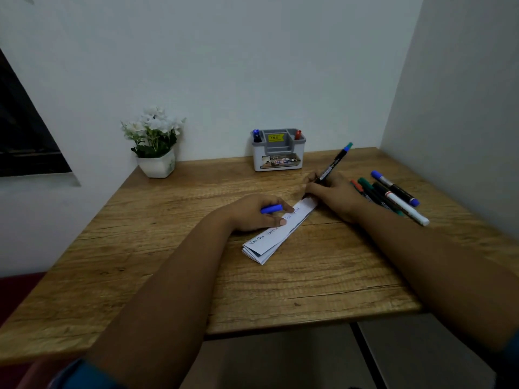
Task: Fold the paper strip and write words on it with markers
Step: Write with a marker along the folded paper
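Folded white paper strip (279, 230) lies on the wooden table (309, 282) under your left hand (259, 213), whose fingertips press it down while curling round a blue marker cap (271, 209). Your right hand (328, 192) pinches a black marker (334, 162), tip at the strip's far end. If your left fingers slide, they could smear fresh ink or let the strip skid. Beyond your right hand, a grey-and-white plastic organiser (278, 153) holds one blue-capped pen (256, 135) and one red-capped pen (297, 134).
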